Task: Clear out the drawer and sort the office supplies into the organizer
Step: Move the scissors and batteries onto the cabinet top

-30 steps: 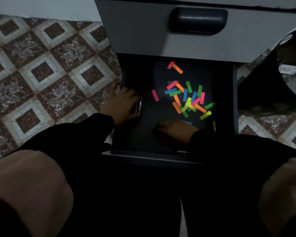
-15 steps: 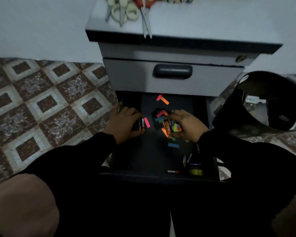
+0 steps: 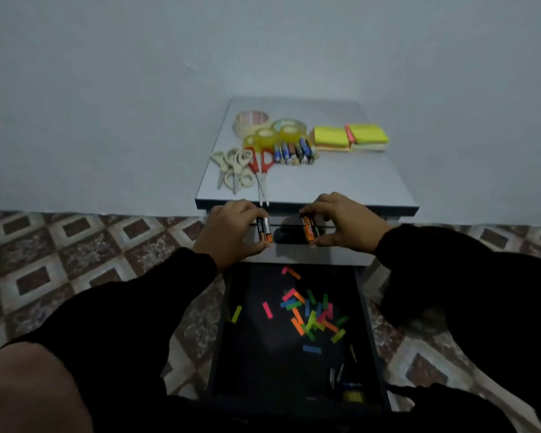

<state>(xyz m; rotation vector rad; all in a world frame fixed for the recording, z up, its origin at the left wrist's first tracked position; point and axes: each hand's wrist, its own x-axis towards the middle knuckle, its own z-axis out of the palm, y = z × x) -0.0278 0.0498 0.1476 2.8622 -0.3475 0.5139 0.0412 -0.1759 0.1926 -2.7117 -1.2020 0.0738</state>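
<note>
Right now your left hand [image 3: 231, 228] pinches a pair of batteries [image 3: 264, 229] between thumb and fingertips, and your right hand [image 3: 341, 221] pinches a second pair [image 3: 310, 229] the same way, both held just below the front edge of the worktop [image 3: 356, 182]. Judging from that, the step is to add them to the row of batteries [image 3: 294, 151] lying near the middle of the worktop, between the scissors [image 3: 241, 167] and the sticky notes [image 3: 350, 137]. Lift clear of the front edge first, avoiding the scissor tips that overhang it. Set each pair flat and parallel to the row so nothing rolls. The open drawer [image 3: 366, 323] below holds scattered coloured paper tabs [image 3: 310, 314] and some small items at its near right corner, too dim to identify. No organizer is in view.
</note>
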